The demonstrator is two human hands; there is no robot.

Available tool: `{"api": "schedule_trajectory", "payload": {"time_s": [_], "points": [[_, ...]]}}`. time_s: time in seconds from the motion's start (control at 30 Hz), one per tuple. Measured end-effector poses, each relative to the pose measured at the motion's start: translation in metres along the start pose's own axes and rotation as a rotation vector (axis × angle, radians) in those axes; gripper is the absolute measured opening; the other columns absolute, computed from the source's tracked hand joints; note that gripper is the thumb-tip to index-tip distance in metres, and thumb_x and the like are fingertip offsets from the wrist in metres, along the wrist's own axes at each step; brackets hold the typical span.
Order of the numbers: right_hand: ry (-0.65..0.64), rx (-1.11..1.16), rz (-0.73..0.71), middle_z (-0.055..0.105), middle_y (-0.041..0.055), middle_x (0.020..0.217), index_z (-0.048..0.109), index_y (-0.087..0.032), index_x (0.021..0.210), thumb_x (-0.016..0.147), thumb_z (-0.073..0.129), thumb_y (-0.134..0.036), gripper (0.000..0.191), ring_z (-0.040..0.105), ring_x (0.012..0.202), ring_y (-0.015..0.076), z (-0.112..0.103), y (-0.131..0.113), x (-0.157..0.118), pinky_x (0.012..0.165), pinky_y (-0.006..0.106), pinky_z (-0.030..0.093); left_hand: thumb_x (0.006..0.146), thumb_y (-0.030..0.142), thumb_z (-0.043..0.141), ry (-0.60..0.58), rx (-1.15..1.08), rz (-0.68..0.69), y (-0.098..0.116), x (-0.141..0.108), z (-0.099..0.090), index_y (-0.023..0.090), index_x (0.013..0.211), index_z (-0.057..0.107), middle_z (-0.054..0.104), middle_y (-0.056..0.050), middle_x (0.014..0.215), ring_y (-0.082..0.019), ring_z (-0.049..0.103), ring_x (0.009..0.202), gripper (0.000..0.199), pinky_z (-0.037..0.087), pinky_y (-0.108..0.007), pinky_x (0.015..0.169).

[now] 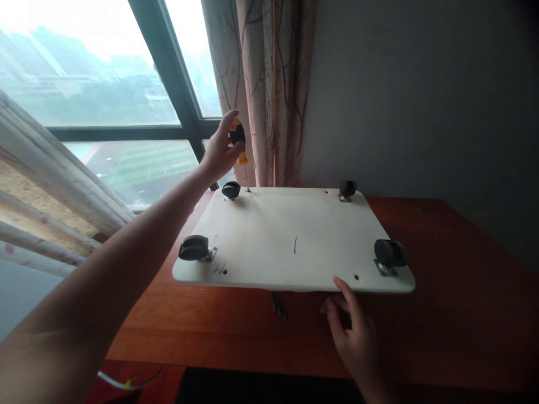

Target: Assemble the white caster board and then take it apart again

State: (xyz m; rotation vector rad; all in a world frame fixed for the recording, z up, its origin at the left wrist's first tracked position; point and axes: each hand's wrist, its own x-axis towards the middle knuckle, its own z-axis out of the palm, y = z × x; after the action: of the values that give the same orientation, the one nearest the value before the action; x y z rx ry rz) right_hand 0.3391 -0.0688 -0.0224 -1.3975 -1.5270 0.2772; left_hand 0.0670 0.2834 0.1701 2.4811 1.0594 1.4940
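Observation:
A white board [269,235] with black caster wheels near its corners is raised above the wooden table. My left hand [223,146] is closed round the yellow and black handle of a screwdriver [238,137], whose tip meets the board's far edge, just right of the far left caster [231,189]. At the near edge, my right hand [353,331] has its fingers apart, the index fingertip touching the board left of a dark hole [356,276]. Several small screws [278,307] lie on the table below the near edge.
The reddish wooden table [455,269] stretches right, up to a grey wall. A window [126,112] and patterned curtains [269,95] stand behind and left. A white cable [118,382] runs below the table's front edge.

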Motion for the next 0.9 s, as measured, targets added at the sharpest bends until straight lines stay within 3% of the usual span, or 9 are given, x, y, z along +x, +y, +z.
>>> {"api": "schedule_trajectory", "payload": {"time_s": [0.23,0.43,0.6,0.8,0.9], "points": [[-0.002,0.002,-0.008,0.077,0.0,0.081,0.049,-0.022,0.144,0.099,0.054,-0.022,0.045,0.077,0.077,0.015,0.0001,0.0002,0.0005,0.07,0.019,0.061,0.073,0.025,0.076,0.085,0.257,-0.075,0.0016,0.0014,-0.0065,0.028,0.137,0.054,0.062,-0.013,0.125,-0.032,0.066,0.105,0.068,0.058,-0.047,0.087],[-0.01,0.005,0.01,0.077,-0.0005,0.081,0.049,-0.023,0.144,0.099,0.054,-0.023,0.046,0.077,0.076,0.0145,0.001,0.004,-0.0014,0.072,0.02,0.062,0.081,0.017,0.06,0.017,0.056,0.003,-0.0045,-0.0004,-0.0038,0.031,0.147,0.038,0.066,-0.009,0.12,-0.023,0.069,0.098,0.071,0.059,-0.039,0.083],[-0.01,0.006,0.006,0.077,-0.0004,0.081,0.049,-0.023,0.145,0.099,0.054,-0.024,0.046,0.077,0.077,0.0149,0.0008,0.004,-0.0021,0.07,0.019,0.061,0.074,0.023,0.074,0.102,0.174,-0.008,0.0009,-0.0025,-0.006,0.028,0.133,0.052,0.064,-0.009,0.119,-0.028,0.071,0.092,0.063,0.06,-0.044,0.082],[0.005,-0.004,-0.002,0.077,-0.0001,0.082,0.05,-0.023,0.144,0.099,0.055,-0.025,0.045,0.077,0.074,0.0147,-0.0001,0.0014,-0.0006,0.07,0.02,0.062,0.08,0.018,0.06,0.008,0.09,0.074,-0.0004,0.0007,-0.0033,0.028,0.141,0.05,0.057,-0.011,0.134,-0.026,0.07,0.102,0.063,0.061,-0.042,0.088],[0.001,0.002,0.007,0.077,0.0,0.082,0.05,-0.023,0.144,0.099,0.054,-0.025,0.045,0.076,0.074,0.0143,0.0003,0.0019,-0.001,0.07,0.02,0.062,0.08,0.016,0.06,-0.016,0.029,0.061,-0.003,0.0022,-0.0009,0.029,0.144,0.046,0.058,-0.01,0.135,-0.021,0.07,0.094,0.067,0.062,-0.037,0.081]]}}
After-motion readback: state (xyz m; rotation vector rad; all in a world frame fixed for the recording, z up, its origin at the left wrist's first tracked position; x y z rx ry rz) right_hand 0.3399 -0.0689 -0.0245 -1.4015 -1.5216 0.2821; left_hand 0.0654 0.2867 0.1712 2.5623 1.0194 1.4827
